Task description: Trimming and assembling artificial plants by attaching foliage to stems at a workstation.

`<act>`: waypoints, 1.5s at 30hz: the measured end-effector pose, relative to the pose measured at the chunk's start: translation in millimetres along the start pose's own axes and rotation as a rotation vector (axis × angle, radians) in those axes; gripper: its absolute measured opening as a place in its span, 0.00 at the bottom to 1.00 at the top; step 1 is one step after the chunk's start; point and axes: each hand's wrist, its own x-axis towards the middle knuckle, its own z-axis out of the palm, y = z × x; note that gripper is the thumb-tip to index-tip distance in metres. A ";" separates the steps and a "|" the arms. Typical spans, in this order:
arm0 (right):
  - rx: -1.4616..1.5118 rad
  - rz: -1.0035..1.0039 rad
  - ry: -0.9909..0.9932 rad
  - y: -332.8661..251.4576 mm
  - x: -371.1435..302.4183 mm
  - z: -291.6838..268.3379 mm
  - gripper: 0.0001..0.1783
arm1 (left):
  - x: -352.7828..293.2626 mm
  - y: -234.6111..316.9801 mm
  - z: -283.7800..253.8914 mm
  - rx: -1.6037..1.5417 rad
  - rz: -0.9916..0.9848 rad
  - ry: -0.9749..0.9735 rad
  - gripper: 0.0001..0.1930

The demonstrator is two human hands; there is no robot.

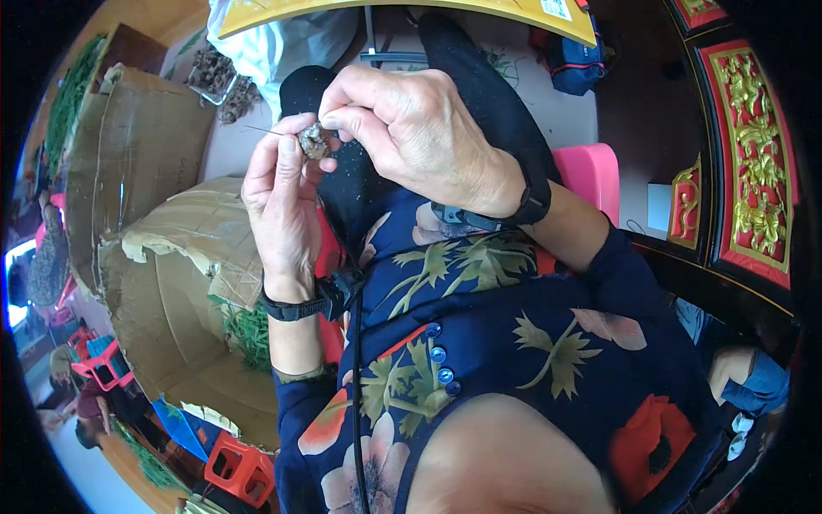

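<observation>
Over my lap, my left hand (287,193) pinches a small rough grey-brown clump (313,144) between thumb and fingers. A thin dark wire-like stem (259,129) sticks out to the left past my fingertips. My right hand (419,128) reaches in from the right, its thumb and forefinger pressed together right at the clump's upper edge. Whatever lies between those right fingertips is hidden or too small to name. Both wrists wear black straps.
A large open cardboard box (158,317) with green sprigs (248,334) stands at my left. Ahead is a yellow table edge (411,7). Beyond the box, brown clumps (224,86) lie on the floor. A pink stool (591,176) is on the right, near a carved red-and-gold panel (753,163).
</observation>
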 end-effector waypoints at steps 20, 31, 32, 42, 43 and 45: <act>0.262 0.162 -0.267 3.5 5.4 -17.0 0.04 | 3.5 10.2 -17.6 -0.400 -0.280 -0.343 0.12; 0.353 0.481 -0.207 7.9 5.6 -13.4 0.08 | -0.5 16.6 -6.7 -0.200 -0.265 -0.151 0.15; 0.451 0.482 -0.240 10.0 4.6 -7.9 0.09 | -0.7 16.8 -4.6 -0.200 -0.262 -0.150 0.15; 0.603 0.376 -0.274 4.5 16.3 13.3 0.08 | -1.6 20.5 -1.7 0.007 -0.217 -0.040 0.13; 0.603 0.375 -0.278 3.7 16.5 13.1 0.08 | -1.3 20.8 -2.2 0.030 -0.221 -0.072 0.12; 0.516 0.350 -0.219 1.8 17.1 11.6 0.07 | -2.9 23.2 0.2 0.014 -0.252 -0.091 0.11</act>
